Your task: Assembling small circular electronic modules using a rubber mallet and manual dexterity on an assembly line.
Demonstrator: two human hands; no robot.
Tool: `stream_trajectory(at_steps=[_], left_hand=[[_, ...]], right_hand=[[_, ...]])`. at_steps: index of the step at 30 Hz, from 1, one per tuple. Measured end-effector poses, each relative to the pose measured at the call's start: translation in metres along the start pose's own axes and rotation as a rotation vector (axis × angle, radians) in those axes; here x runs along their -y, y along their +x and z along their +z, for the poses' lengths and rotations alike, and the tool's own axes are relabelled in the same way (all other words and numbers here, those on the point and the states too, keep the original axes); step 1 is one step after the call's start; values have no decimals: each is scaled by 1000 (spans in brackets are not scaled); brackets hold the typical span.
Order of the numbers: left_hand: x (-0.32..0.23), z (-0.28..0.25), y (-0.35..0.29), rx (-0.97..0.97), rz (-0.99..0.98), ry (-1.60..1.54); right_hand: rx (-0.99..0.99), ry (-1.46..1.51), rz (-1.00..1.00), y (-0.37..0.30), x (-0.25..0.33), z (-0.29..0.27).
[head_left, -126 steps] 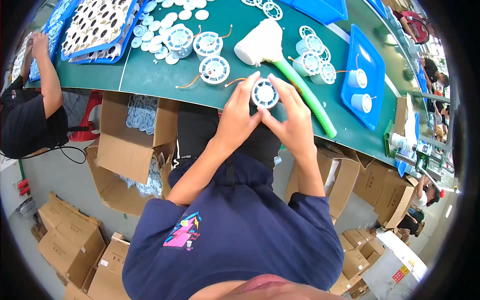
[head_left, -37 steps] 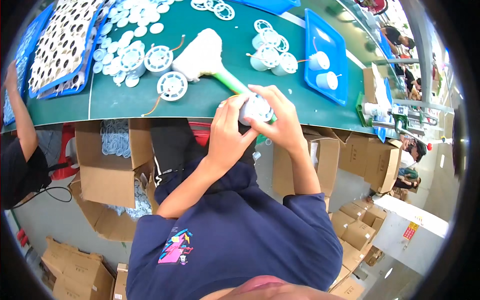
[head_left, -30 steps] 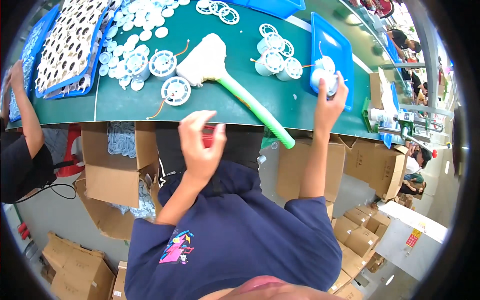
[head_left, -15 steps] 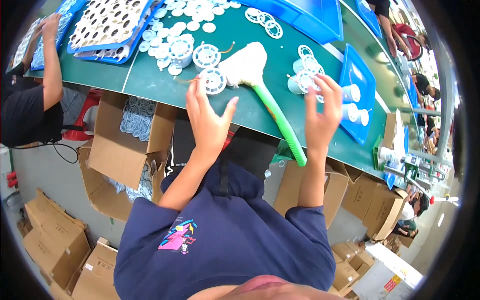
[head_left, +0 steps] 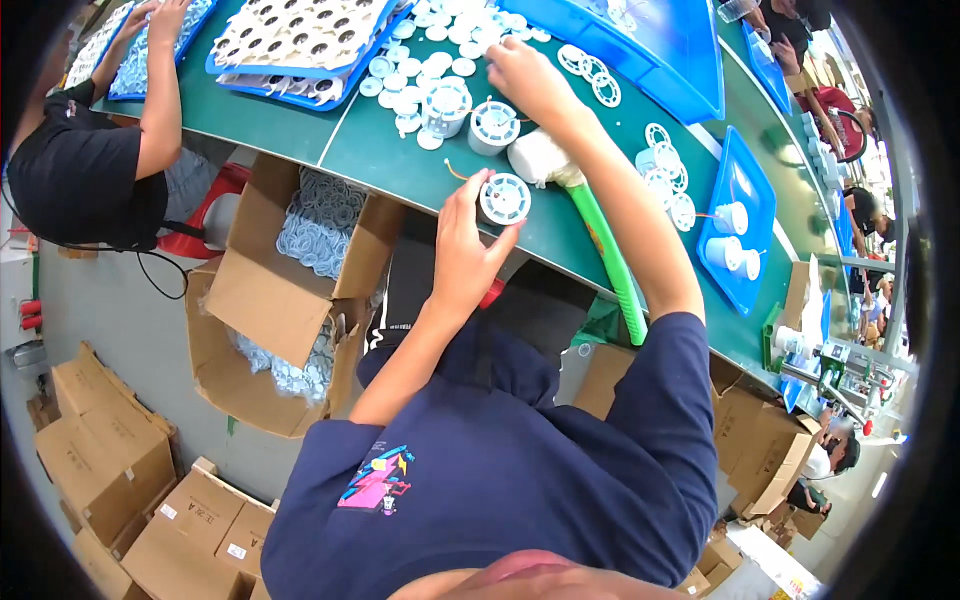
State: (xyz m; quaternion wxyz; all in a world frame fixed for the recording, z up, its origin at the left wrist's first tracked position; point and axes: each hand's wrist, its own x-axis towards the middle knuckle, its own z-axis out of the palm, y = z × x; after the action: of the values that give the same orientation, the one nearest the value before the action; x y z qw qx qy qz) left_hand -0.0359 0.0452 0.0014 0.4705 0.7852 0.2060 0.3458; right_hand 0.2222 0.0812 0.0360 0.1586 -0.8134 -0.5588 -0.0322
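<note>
My left hand point(head_left: 462, 250) curls its fingers and thumb around a white round housing point(head_left: 504, 199), which has a slotted ring on top and a wire at its side. My right hand point(head_left: 530, 80) reaches to the edge of a pile of thin white discs point(head_left: 435, 68); its fingers are bent together, and whatever they hold is hidden. Two more white housings point(head_left: 446, 106) stand between the pile and my left hand. A hammer with a green handle point(head_left: 606, 262) and a white wrapped head point(head_left: 540, 160) lies beside the held housing, partly under my right forearm.
Slotted white rings point(head_left: 607, 90) lie right of my right hand, before a large blue bin point(head_left: 650, 65). A blue tray point(head_left: 758, 200) holds several housings. Stacked trays of white parts point(head_left: 300, 40) stand at left. Below the table edge are open cardboard boxes point(head_left: 265, 270); a co-worker point(head_left: 100, 170) sits left.
My right hand has moved left and away from the housings on the right to the disc pile. My left hand has come round the nearest housing. The view has shifted.
</note>
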Motion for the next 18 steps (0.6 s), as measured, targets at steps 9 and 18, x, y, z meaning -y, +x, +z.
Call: stream_trajectory(at_steps=[9, 18], left_hand=[[4, 0, 1, -15, 60, 50], [3, -6, 7, 40, 51, 85]], right_hand=[[-310, 346, 133, -99, 52, -63], [-216, 232, 22, -96, 57, -53]])
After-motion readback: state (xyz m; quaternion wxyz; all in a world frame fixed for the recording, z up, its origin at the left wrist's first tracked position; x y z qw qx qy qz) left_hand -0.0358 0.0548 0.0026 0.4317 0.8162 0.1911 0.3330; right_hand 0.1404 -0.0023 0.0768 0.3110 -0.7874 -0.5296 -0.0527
